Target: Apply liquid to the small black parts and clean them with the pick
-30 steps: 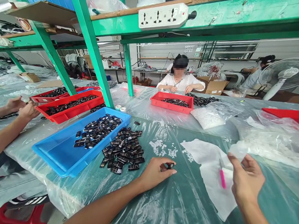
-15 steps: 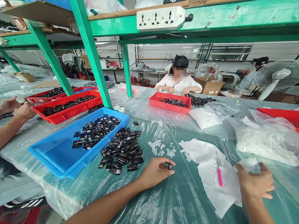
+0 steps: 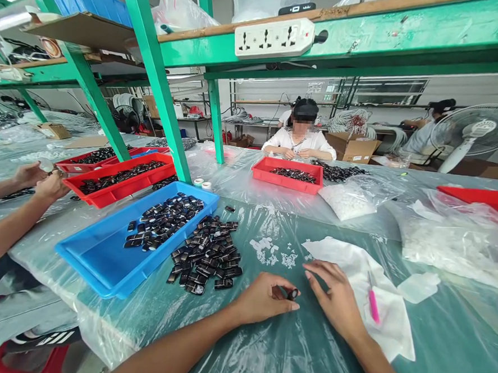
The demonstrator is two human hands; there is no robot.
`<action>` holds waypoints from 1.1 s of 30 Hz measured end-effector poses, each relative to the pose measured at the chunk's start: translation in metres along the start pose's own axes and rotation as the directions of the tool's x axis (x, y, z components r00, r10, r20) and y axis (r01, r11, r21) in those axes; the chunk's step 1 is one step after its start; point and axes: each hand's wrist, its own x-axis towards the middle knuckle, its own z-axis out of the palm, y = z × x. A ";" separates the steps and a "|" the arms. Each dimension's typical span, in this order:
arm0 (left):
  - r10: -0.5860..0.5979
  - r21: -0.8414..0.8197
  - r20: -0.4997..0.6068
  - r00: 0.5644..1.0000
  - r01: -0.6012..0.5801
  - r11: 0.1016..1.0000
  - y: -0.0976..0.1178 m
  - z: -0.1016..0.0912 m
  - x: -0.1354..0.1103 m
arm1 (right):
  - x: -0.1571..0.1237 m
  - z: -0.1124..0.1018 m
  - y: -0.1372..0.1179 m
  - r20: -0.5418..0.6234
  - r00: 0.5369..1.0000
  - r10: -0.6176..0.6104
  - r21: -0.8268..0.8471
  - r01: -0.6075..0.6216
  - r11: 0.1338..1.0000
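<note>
My left hand point(image 3: 265, 299) pinches a small black part point(image 3: 292, 294) whose pale round end faces right. Just right of it is my right hand point(image 3: 338, 296), fingers stretched and apart, with nothing visible in them; its fingertips stop short of the black part. A heap of glossy black parts point(image 3: 207, 251) lies left of my hands, against a blue tray point(image 3: 88, 252) holding more of them. Beyond my hands are small white pieces point(image 3: 264, 249) on the green table. Right of my right hand, a pink-handled pointed tool point(image 3: 373, 304) rests on a white cloth point(image 3: 396, 330).
A translucent white sheet point(image 3: 419, 287) lies at the right, near bags of white pieces point(image 3: 448, 238). Red trays point(image 3: 122, 185) of black parts stand left and back. A green shelf post point(image 3: 160, 85) rises behind the blue tray. Co-workers sit across and at the left; another's hands point(image 3: 47, 180) show there.
My right hand has left the translucent sheet at the right and come over beside my left hand. The left still pinches the black part. The view has shifted slightly.
</note>
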 end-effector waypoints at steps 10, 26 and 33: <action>0.024 0.023 0.112 0.993 -0.026 0.999 0.000 0.003 -0.002 | 0.008 0.004 -0.011 0.039 0.989 0.143 0.037 -0.145 0.989; 0.045 -0.084 0.106 0.993 -0.036 0.996 -0.009 0.006 0.000 | 0.066 0.071 -0.014 0.153 0.988 -0.014 -0.094 0.029 0.995; 0.029 -0.117 0.026 0.999 -0.026 0.993 -0.009 0.004 0.003 | 0.037 0.029 -0.016 0.016 0.989 0.145 0.198 -0.145 0.969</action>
